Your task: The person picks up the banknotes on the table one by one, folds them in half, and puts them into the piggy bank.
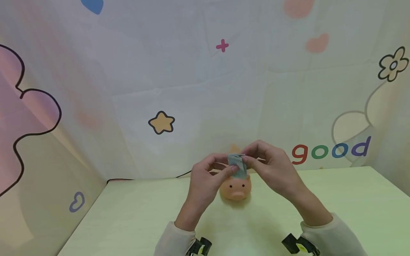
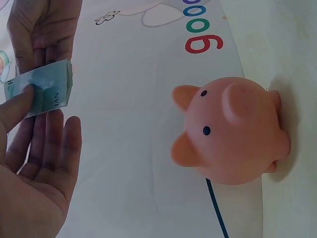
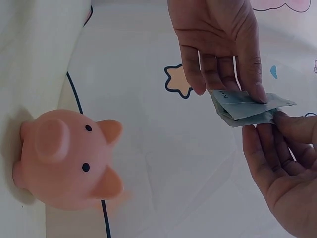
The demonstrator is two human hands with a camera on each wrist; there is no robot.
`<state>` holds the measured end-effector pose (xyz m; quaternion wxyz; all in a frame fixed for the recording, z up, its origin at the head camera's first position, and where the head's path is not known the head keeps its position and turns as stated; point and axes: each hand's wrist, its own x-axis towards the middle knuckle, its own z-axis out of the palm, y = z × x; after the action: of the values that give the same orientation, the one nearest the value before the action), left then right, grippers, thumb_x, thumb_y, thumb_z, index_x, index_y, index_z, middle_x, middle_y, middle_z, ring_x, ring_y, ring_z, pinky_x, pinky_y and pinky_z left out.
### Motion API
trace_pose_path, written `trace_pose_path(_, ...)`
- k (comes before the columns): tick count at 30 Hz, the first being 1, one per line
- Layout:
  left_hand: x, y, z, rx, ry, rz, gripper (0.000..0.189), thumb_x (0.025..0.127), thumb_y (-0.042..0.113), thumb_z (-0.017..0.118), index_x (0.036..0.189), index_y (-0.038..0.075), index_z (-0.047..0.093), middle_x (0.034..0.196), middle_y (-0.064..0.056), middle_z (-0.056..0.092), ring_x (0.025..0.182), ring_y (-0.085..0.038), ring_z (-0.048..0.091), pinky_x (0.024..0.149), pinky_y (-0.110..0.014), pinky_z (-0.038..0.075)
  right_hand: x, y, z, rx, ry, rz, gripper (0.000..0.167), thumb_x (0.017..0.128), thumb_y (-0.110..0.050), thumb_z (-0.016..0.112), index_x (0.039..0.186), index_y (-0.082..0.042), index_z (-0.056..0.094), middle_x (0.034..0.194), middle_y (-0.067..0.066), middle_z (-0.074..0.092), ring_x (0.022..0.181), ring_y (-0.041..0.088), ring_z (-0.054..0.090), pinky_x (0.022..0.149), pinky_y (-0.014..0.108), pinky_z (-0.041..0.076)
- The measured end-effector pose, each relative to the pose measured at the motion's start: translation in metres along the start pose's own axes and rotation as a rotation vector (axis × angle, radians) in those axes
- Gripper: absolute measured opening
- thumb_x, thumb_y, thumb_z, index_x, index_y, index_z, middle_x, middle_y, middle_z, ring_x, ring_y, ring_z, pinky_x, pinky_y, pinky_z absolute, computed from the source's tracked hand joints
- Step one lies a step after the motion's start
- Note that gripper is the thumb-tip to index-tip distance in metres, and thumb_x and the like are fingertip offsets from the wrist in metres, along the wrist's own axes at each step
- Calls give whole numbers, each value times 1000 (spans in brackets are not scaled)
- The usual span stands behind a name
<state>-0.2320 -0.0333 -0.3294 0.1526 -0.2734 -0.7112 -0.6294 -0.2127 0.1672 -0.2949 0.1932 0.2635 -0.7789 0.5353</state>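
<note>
A folded blue-green banknote (image 1: 236, 163) is held up between both hands, above the piggy bank. My left hand (image 1: 206, 179) pinches it from the left, thumb on its near face and fingers behind. From the right, my right hand (image 1: 276, 172) pinches its upper right edge between thumb and fingers. Several layers of the folded banknote (image 3: 242, 108) fan slightly apart in the right wrist view. The pink piggy bank (image 2: 235, 144) stands upright on the table, snout toward me, with two black eyes and orange-pink ears; its top is hidden behind the banknote and hands in the head view.
The pale table (image 1: 141, 213) reaches back to a white cloth backdrop (image 1: 192, 71) printed with a star (image 1: 161, 122), hearts and the word "good" (image 1: 331, 151). Black wrist-camera mounts (image 1: 200, 246) sit at both light sleeves (image 1: 333, 234).
</note>
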Motion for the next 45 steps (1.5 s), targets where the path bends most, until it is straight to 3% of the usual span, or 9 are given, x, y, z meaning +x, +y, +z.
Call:
trace_pose_path(6,0,0,1,5,-33,29,14,97,9,79,110,3,77,97,-8,75,89,-19,69,77,-32,58,0,0,0,1,-7,4,11,99,3,72,109,-1,71,100,7,73,91,19,73,88,29,61)
trace_pose_path(20,-1,-2,2,23,19,11,11,98,9,77,106,2,76,95,-8,74,86,-18,66,75,-30,56,0,-3,-2,4,-55,46,14,107,-10,66,118,-3,72,107,7,74,95,18,76,90,32,60)
trace_pose_path(28,-1,-2,2,34,47,-2,11,98,11,78,104,2,75,93,-6,72,85,-18,65,74,-30,56,0,-2,0,-29,-23,25,12,100,-9,75,110,-3,74,103,6,74,94,18,74,90,28,60)
trace_pose_path(39,0,0,1,0,15,-10,11,98,11,77,103,2,74,91,-5,70,85,-18,64,76,-33,56,0,-2,0,-30,1,28,11,99,-4,76,109,-1,73,100,7,73,89,17,77,89,26,60)
trace_pose_path(45,-1,1,0,-56,47,-7,14,100,13,74,107,1,76,97,-6,73,84,-19,68,78,-36,60,-1,-1,-1,-34,-5,29,12,98,-4,77,109,-1,73,99,6,74,89,17,76,91,27,59)
